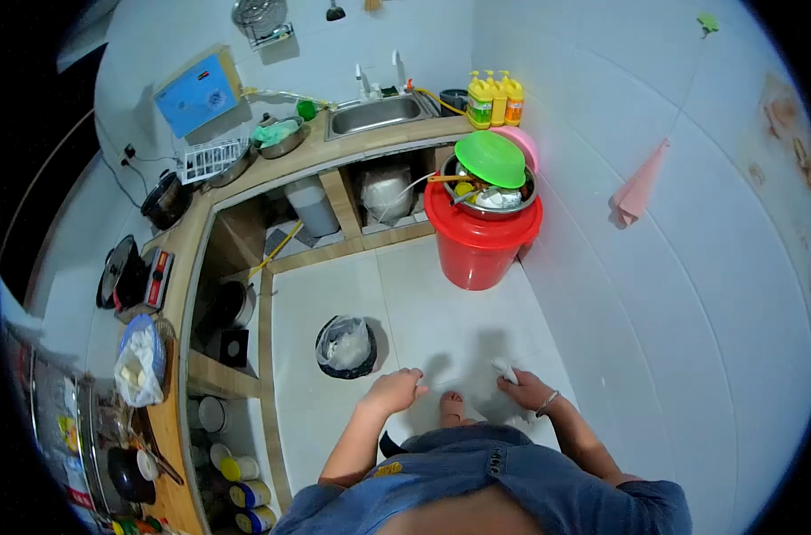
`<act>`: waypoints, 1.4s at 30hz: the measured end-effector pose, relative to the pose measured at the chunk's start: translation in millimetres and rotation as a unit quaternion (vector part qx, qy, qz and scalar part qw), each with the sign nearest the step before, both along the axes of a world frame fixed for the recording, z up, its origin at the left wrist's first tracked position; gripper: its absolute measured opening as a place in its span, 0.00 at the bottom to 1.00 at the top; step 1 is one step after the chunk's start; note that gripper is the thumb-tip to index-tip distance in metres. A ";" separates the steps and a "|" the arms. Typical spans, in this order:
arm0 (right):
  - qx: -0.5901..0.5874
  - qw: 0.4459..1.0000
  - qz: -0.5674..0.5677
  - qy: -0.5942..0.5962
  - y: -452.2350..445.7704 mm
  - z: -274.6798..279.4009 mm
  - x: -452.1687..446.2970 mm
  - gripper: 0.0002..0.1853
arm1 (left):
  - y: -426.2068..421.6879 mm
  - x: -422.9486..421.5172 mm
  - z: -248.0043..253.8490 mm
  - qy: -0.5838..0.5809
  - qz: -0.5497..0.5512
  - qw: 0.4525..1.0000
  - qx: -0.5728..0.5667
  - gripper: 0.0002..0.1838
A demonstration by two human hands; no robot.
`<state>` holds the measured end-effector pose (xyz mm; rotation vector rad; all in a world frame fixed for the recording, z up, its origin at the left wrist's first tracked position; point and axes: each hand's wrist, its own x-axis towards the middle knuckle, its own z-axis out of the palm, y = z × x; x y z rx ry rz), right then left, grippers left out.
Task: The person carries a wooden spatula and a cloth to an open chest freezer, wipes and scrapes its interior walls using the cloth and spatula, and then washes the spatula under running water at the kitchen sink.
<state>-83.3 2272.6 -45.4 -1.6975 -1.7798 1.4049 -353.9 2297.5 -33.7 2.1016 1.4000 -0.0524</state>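
Observation:
My right hand [529, 392] is closed around a crumpled white cloth [504, 368]; a bit of it sticks out past the fingers. It might be tissue; I cannot tell. On that wrist is a bracelet. My left hand [396, 390] hangs in front of my body, fingers curled in, and nothing shows in it. Nearest to this hand, on the floor, stands a small trash bin [346, 347] lined with a plastic bag.
A red lidded bucket [481, 250] bears a bowl of dishes and a green basin [490, 159] by the right wall. The counter with a sink [377, 114] and portable stove [147, 281] runs along the back and left. A pink cloth [639, 185] hangs on the wall.

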 end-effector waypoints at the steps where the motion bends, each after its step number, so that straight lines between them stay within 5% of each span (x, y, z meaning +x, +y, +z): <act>1: -0.005 1.000 -0.004 0.000 21.4 8.7 0.1 0.17 | 21.5 1.1 7.2 0.008 -0.002 1.000 -0.009 0.18; 9: -0.043 0.998 -0.006 0.044 146.4 -0.6 -7.7 0.18 | 181.7 -19.6 -22.6 -0.115 -0.002 0.987 -0.113 0.16; 13: -0.111 0.993 -0.040 0.008 199.8 -5.6 -2.7 0.20 | 299.9 -29.8 -64.1 -0.225 0.008 0.974 -0.027 0.14; 17: -0.087 0.990 -0.111 -0.005 249.5 -12.4 -6.9 0.20 | 450.1 -15.2 -75.5 -0.206 0.009 0.978 -0.042 0.15; 22: -0.171 0.960 -0.220 0.030 302.7 -30.7 -31.2 0.19 | 585.3 14.9 -148.5 -0.213 0.106 0.969 0.074 0.16; 26: -0.188 0.940 -0.282 0.038 337.1 -29.8 -36.6 0.19 | 683.2 37.2 -243.7 -0.174 0.129 0.976 0.012 0.26; 31: -0.208 0.916 -0.342 0.029 350.7 -28.2 -39.3 0.18 | 702.7 47.6 -237.1 -0.141 0.122 0.982 0.023 0.22; 33: -0.227 0.911 -0.343 0.009 358.8 -19.5 -38.8 0.18 | 707.0 44.6 -214.8 -0.308 0.249 0.847 -0.355 0.19; 34: -0.232 0.908 -0.348 0.012 361.8 -17.9 -40.7 0.18 | 711.9 41.0 -222.0 -0.334 0.252 0.813 -0.405 0.17; 42: -0.211 0.915 -0.342 0.029 390.3 -22.9 -49.8 0.17 | 712.9 23.8 -146.5 -0.389 0.234 0.807 -0.377 0.12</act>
